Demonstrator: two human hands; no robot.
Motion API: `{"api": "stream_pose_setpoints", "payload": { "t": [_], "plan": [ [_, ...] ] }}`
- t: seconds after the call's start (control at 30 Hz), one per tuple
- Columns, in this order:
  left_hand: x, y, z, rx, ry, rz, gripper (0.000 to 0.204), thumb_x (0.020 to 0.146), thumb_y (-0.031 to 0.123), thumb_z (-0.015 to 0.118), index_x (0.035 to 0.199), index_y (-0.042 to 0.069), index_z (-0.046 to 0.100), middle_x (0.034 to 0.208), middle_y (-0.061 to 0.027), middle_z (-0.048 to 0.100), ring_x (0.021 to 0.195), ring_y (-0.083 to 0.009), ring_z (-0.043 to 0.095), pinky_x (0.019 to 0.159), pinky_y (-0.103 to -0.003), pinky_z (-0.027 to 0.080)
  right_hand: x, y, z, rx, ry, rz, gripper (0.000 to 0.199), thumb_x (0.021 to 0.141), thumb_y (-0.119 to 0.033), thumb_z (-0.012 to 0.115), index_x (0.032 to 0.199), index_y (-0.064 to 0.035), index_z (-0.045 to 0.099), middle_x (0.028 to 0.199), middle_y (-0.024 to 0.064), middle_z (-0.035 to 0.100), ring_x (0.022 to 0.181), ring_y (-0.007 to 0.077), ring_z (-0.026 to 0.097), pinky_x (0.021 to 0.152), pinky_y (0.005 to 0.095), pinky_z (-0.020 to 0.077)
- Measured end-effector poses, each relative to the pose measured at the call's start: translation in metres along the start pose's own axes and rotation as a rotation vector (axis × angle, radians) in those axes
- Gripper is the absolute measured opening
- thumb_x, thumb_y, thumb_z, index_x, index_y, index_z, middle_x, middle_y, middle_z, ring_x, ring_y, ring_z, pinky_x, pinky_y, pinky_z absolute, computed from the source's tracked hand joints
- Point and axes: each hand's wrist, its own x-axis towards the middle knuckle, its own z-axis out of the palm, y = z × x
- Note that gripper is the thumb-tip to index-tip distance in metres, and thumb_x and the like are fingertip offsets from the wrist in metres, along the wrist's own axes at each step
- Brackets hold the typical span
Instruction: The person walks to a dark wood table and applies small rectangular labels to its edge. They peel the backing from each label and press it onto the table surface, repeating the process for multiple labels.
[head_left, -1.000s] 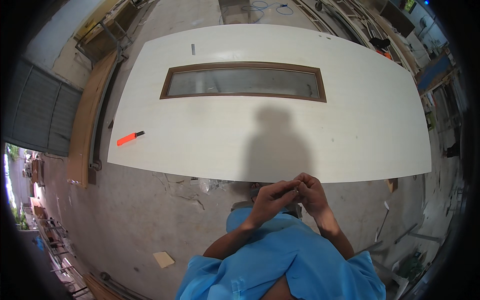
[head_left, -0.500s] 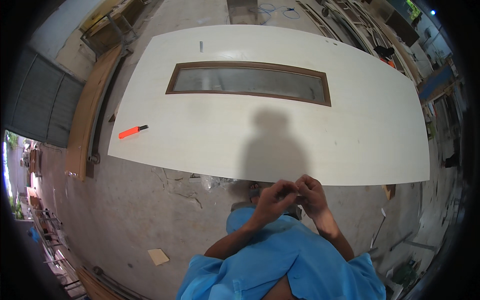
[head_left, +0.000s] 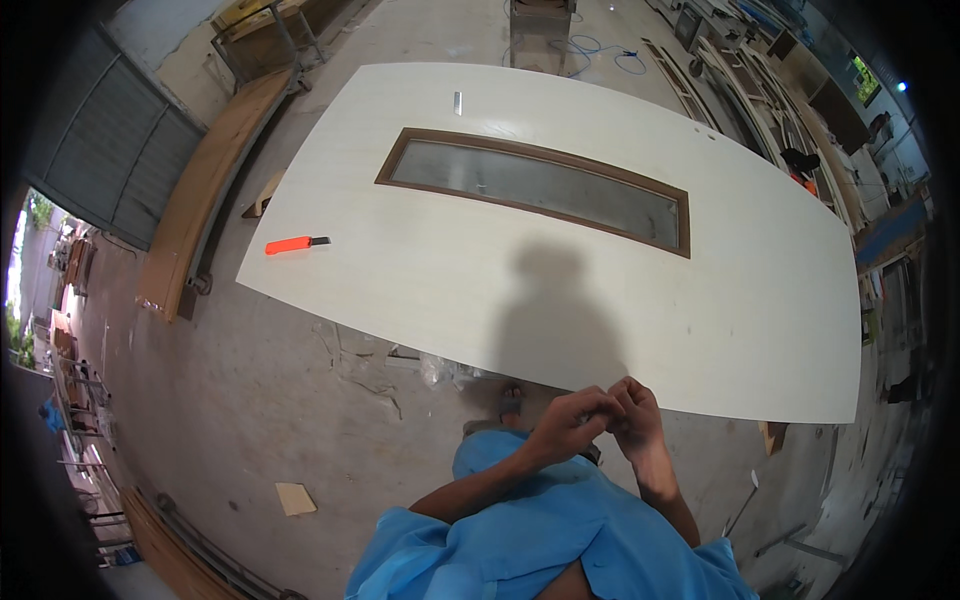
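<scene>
My left hand (head_left: pixel 573 424) and my right hand (head_left: pixel 637 420) meet in front of my body, at the near edge of a large white door panel (head_left: pixel 400 270). Both have their fingers curled and pinched together, fingertips touching. Whatever lies between them, if anything, is too small or hidden to name. Set into the panel is a long glass window (head_left: pixel 540 192) with a brown frame. An orange-handled utility knife (head_left: pixel 290 245) rests on the panel's left part, apart from my hands. A small metallic strip (head_left: pixel 458 103) lies near the far edge.
Wooden boards (head_left: pixel 215 185) lean along the left side. Long strips (head_left: pixel 725 100) of material are stacked at the far right. A blue hose (head_left: pixel 625 58) coils on the floor behind the panel. Clear plastic scraps (head_left: pixel 435 370) and a small pale board (head_left: pixel 295 499) lie on the floor.
The view has turned, so the panel appears tilted, its right side lower. My hands stay together with fingers pinched, slightly lower and further right in the picture. The knife has not been touched.
</scene>
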Motion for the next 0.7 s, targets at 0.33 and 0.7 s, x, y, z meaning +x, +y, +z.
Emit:
{"api": "stream_pose_setpoints", "payload": {
  "t": [0.33,0.7],
  "plan": [
    [0.004,0.003,0.011,0.17,0.207,0.023,0.017,0.088,0.001,0.061,0.105,0.001,0.065,0.082,-0.0087,0.068,0.071,-0.0127,0.064,0.066,-0.029,0.052,0.0,-0.007,0.002,0.001,-0.008,-0.089,0.016,0.097,-0.017,0.067,0.087,-0.0092,0.058,0.077,-0.0042,0.054,0.067,0.0043,0.053,0.059,0.0209,0.0474],
    [0.01,0.003,0.019,0.245,0.302,0.024,0.021,0.093,0.009,0.065,0.111,0.002,0.056,0.084,-0.0144,0.07,0.072,-0.0223,0.072,0.065,-0.033,0.056,-0.004,-0.008,-0.005,-0.021,0.033,-0.111,0.017,0.097,-0.018,0.068,0.087,-0.0092,0.057,0.08,-0.004,0.056,0.069,0.0041,0.055,0.061,0.0215,0.0506]
  ]
}}
